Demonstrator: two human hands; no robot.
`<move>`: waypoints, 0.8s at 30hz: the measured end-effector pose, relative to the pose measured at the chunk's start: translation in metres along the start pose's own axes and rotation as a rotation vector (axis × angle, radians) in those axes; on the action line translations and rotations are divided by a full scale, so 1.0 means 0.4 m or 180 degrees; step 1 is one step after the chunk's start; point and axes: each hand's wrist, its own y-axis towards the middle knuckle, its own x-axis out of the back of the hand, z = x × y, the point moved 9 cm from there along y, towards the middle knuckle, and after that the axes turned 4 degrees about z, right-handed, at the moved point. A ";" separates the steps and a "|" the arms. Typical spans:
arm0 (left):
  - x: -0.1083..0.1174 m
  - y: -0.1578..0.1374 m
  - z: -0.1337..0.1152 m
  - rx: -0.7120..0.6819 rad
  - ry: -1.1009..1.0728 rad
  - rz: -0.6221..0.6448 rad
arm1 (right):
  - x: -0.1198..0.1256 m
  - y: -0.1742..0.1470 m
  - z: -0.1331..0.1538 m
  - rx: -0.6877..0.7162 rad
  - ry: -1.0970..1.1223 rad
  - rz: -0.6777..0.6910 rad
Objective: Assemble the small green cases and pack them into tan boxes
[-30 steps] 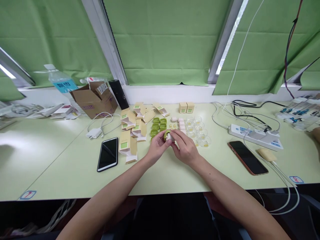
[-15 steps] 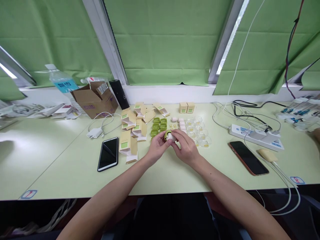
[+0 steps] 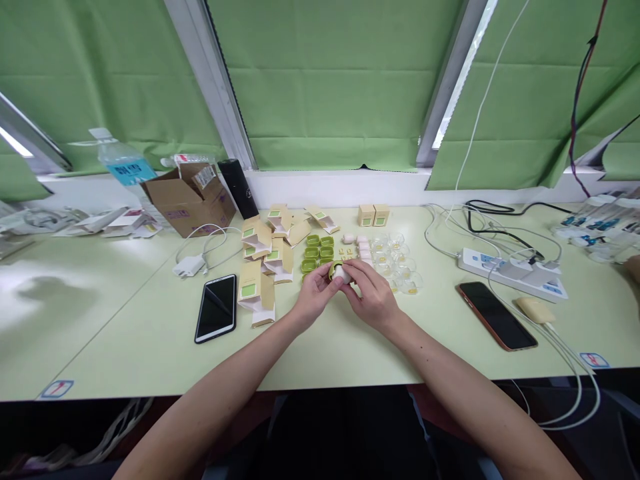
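Both hands meet over the middle of the table. My left hand is closed round a small green cup. My right hand pinches a small white rounded piece that sits against the cup's opening; fingers hide part of both. Just beyond lie several green square cups in rows, some tiny yellowish parts, pale pink blocks and clear domed covers to the right.
Opened cardboard packs lie left of the cups, with two closed small boxes behind. Phones lie at left and right. A power strip with cables, a carton and a water bottle stand farther out.
Both hands stay in place, with the white piece and green cup shifting only slightly between the fingers. A shadow on the table at far left has moved to the right.
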 end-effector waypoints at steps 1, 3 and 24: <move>0.000 -0.001 -0.001 0.0018 -0.0026 0.0001 | 0.001 0.001 0.001 -0.0009 -0.0011 -0.0013; -0.002 -0.005 -0.003 0.0068 -0.0102 0.0014 | 0.002 0.003 0.002 -0.0029 -0.0046 -0.0030; 0.055 0.003 -0.029 -0.0336 0.0415 -0.0377 | -0.006 0.013 -0.039 -0.0541 0.0682 0.0282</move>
